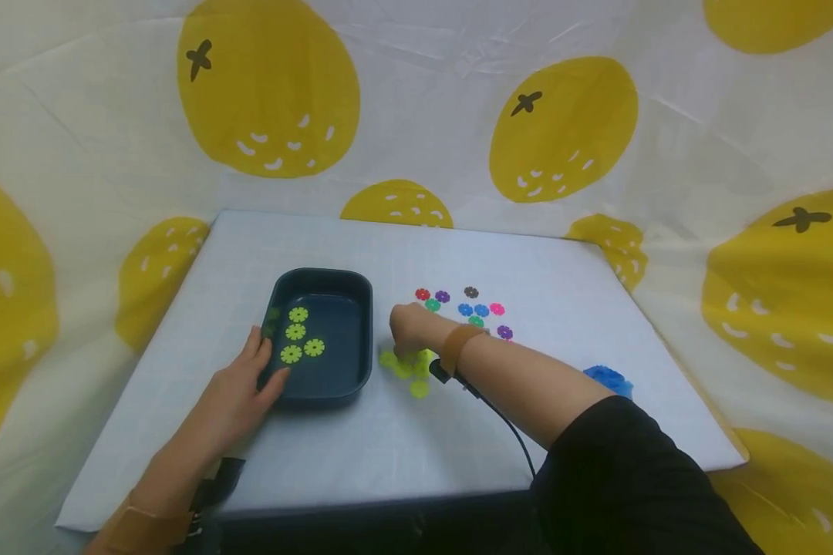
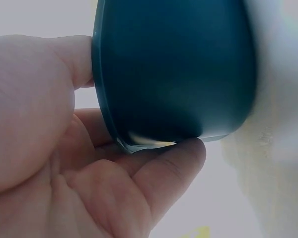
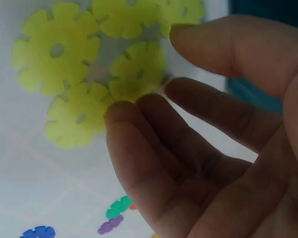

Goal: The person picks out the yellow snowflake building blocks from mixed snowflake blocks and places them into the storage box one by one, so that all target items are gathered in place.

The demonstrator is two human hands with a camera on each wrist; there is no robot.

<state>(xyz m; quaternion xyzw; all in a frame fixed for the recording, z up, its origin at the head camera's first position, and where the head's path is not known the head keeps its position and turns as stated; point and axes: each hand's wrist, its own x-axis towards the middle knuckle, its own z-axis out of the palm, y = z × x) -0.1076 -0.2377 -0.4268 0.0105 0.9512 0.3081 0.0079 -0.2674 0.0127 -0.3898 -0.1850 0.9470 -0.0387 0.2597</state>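
My sleeve (image 1: 632,478) leads to my right hand (image 1: 414,330), thumb parted from curved fingers at yellow discs (image 3: 37,59), probably light, stiff, best pinched by their rims, beside the tray (image 1: 340,331) my left hand (image 1: 236,397) grips.

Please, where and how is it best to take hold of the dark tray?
I would grip the dark tray by the rim of its left wall, coming from the left: thumb over the rim, fingers against the outside. The raised wall gives a thin edge to pinch, and the left hand holds that side. With yellow-green discs lying inside, it should probably stay level.
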